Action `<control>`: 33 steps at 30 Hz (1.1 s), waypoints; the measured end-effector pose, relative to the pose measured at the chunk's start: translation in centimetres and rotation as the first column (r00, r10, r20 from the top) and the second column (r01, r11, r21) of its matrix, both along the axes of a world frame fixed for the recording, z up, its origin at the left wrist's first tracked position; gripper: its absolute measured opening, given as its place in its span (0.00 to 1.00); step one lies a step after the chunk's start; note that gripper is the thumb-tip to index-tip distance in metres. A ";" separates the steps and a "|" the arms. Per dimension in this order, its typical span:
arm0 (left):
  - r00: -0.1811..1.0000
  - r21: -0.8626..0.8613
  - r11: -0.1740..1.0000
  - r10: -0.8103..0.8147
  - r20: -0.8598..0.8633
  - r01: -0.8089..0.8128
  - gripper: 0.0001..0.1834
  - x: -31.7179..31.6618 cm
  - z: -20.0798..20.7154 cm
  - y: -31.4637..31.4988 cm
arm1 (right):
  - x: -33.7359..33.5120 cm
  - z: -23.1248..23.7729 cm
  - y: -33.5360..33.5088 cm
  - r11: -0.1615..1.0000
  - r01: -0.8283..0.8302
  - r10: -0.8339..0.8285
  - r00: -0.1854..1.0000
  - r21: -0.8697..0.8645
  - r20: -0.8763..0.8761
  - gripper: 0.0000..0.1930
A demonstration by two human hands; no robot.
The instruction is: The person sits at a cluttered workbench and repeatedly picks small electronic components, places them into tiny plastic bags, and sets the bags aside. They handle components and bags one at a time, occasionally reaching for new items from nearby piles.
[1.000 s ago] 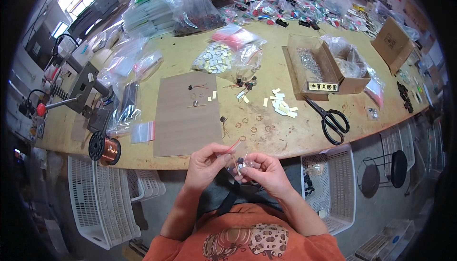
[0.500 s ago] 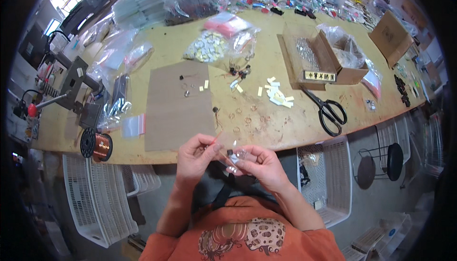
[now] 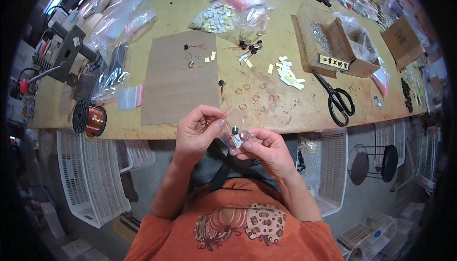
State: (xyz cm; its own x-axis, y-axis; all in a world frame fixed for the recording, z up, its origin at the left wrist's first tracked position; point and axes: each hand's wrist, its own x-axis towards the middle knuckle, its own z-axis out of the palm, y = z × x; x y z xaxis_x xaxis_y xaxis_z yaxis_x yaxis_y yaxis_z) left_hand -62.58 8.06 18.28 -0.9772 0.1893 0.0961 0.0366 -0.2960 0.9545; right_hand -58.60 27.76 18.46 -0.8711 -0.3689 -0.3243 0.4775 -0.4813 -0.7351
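A small clear plastic bag (image 3: pixel 230 145) with a red strip along its edge is held between my hands in front of the table's near edge. My left hand (image 3: pixel 197 131) pinches its upper left side by the red strip. On the bag's lower right, my right hand (image 3: pixel 270 152) closes thumb against fingers. Within or against the clear plastic show a small black part (image 3: pixel 235 130), white pieces (image 3: pixel 237 140) and a clear round piece (image 3: pixel 245 135); the plastic's glare hides which lie inside. Just beyond my hands, a black part with thin wires (image 3: pixel 222 84) and several copper wire rings (image 3: pixel 256 98) lie on the table.
Brown cardboard (image 3: pixel 178 85) lies at left centre, with small parts on it. Black-handled scissors (image 3: pixel 338 104) and a pile of pale foam pieces (image 3: pixel 289 74) are to the right. A copper wire spool (image 3: pixel 97 118) stands at the left edge. White crates (image 3: pixel 90 175) sit below the table.
The view has tilted, so the table and its things sit higher in the picture. Both hands keep their hold on the small bag, with the round clear piece showing more plainly.
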 end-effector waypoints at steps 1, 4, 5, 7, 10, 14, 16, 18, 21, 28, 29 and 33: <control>1.000 -0.015 1.000 0.006 -0.022 -0.006 0.07 0.0 -0.2 0.0 | 0.0 0.2 0.0 1.000 -0.004 0.004 1.000 -0.004 0.006 0.11; 0.999 0.031 0.999 -0.039 0.022 0.039 0.06 0.2 -0.1 0.0 | 0.1 -0.2 -0.4 1.000 0.011 -0.011 1.000 -0.001 0.001 0.08; 0.999 0.020 0.999 -0.041 0.024 0.041 0.06 0.2 0.0 -0.1 | 0.1 -0.3 -0.5 1.000 0.020 -0.020 1.000 0.004 -0.003 0.08; 0.999 -0.002 0.999 -0.045 0.026 0.045 0.06 0.2 0.1 -0.3 | 0.1 -0.1 -0.6 0.999 0.028 -0.028 1.000 0.039 0.009 0.07; 0.998 0.014 1.000 0.005 0.056 -0.006 0.06 0.2 0.4 0.1 | 0.1 -0.1 -0.6 0.997 0.032 -0.032 0.999 0.068 -0.006 0.06; 0.996 -0.007 1.000 0.011 0.085 -0.010 0.06 0.3 0.7 0.2 | 0.3 -0.4 -0.6 0.997 0.028 -0.026 0.999 0.071 -0.031 0.06; 0.995 -0.008 1.000 0.014 0.100 -0.013 0.07 0.3 0.6 0.1 | 0.4 -0.8 -0.6 0.998 0.012 -0.007 0.998 0.070 -0.068 0.08; 0.996 -0.015 1.000 0.019 0.085 -0.018 0.07 0.3 -0.1 -0.2 | 0.5 -1.0 -0.6 0.998 0.004 0.002 0.997 0.068 -0.083 0.10; 0.996 -0.019 1.000 -0.001 0.084 0.002 0.07 0.4 -0.3 -0.3 | 0.5 -0.6 -0.7 0.999 0.005 -0.002 0.998 0.053 -0.059 0.13; 0.998 -0.056 0.998 0.008 0.060 -0.005 0.07 0.2 -0.3 -0.1 | 0.6 -1.2 -0.4 1.000 0.010 -0.011 1.000 -0.025 -0.028 0.15; 0.997 -0.040 0.999 0.010 0.075 -0.007 0.08 0.3 -0.2 -0.1 | 0.6 -1.5 -0.3 0.999 0.010 -0.011 0.999 -0.032 -0.031 0.16; 0.995 -0.011 1.000 -0.001 0.104 0.003 0.14 0.3 0.2 0.0 | 0.6 -1.7 -0.2 0.994 0.023 -0.027 0.999 -0.104 -0.038 0.18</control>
